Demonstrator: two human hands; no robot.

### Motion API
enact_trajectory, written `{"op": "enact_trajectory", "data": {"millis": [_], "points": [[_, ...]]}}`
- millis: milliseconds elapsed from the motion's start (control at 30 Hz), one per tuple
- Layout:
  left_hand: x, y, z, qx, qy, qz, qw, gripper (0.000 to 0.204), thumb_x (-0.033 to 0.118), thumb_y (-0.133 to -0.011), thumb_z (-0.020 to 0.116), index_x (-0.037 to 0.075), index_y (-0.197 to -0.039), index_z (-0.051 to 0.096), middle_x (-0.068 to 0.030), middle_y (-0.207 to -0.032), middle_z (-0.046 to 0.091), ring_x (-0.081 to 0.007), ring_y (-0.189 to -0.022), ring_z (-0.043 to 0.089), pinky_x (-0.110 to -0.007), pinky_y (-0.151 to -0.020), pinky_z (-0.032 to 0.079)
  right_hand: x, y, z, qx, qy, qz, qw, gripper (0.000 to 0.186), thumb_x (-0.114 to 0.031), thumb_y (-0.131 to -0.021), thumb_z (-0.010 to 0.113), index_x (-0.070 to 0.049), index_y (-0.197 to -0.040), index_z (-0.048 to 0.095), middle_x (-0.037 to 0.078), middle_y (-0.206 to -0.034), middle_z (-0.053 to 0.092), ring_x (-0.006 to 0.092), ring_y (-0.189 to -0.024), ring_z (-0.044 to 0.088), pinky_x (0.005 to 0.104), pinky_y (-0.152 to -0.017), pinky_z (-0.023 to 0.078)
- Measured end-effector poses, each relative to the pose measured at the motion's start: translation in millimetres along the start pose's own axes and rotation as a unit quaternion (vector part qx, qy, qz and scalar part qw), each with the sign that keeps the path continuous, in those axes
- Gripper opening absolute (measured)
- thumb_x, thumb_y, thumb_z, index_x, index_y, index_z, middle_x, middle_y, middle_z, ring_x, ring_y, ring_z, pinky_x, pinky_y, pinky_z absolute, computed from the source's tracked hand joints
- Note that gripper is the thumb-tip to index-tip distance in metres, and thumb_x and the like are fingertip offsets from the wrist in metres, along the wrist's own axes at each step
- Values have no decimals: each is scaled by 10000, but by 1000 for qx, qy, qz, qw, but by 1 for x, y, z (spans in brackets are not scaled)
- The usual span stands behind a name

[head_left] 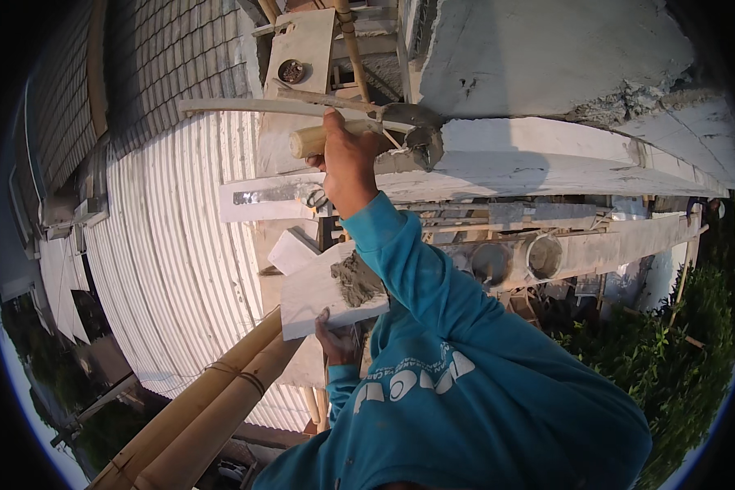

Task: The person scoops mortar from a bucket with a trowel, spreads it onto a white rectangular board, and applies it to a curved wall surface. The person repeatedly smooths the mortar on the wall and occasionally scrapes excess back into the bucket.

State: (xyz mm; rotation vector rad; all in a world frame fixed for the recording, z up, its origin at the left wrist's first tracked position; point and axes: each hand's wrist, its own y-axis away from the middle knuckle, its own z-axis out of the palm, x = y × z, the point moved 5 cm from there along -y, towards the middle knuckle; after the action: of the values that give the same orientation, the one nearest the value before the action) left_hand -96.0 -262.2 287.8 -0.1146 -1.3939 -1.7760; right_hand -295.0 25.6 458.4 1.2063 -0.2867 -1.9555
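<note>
In my right hand, at the end of my outstretched arm, is a trowel by its thick pale wooden handle. Its grey, mortar-smeared blade reaches rightward against the end of a white block wall. Closer to my body, my left hand grips a white block from its near edge, thumb on the side and the other fingers partly hidden. Wet grey mortar lies on the block's upper face, partly covered by my right sleeve. Just beyond it sits another pale block.
Lashed bamboo poles slant across the lower left. Beyond them spreads a corrugated roof. A curved wooden strip lies beyond my right hand, and a small bowl rests on a board. Two buckets stand on planks below the wall.
</note>
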Motion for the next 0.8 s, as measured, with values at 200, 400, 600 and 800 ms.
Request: {"op": "enact_trajectory", "data": {"millis": [200,400,600,800], "points": [[-10,-45,-39,-88,-25,18,996,389,407,-918,541,86,-1138,533,-115,-1194,535,-278,-1157,513,-498,-934,475,48,22,10,6,52,-101,994,425,-222,-905,643,13,-1107,351,150,-1009,547,180,-806,585,332,-544,534],[6,-33,4,-115,11,28,993,385,408,-948,480,75,-1130,543,-119,-1161,576,-286,-1127,550,-491,-948,469,-10,115,-15,-106,71,-4,992,568,-177,-887,606,56,-1239,225,234,-1117,412,282,-1047,518,350,-837,521],[28,-27,78,-101,-64,46,992,372,322,-885,581,72,-1158,538,-82,-1202,552,-280,-1129,542,-497,-977,446,-59,138,-124,-298,168,35,939,620,-70,-883,564,-12,-1383,202,143,-1009,489,170,-653,577,311,-552,562],[34,-37,157,-113,-47,-14,992,355,301,-886,585,96,-1171,535,-102,-1243,522,-301,-1153,528,-521,-943,471,-101,149,-244,-219,302,-54,926,667,-8,-884,535,-33,-1437,163,110,-1019,484,145,-714,576,307,-550,578]]}}
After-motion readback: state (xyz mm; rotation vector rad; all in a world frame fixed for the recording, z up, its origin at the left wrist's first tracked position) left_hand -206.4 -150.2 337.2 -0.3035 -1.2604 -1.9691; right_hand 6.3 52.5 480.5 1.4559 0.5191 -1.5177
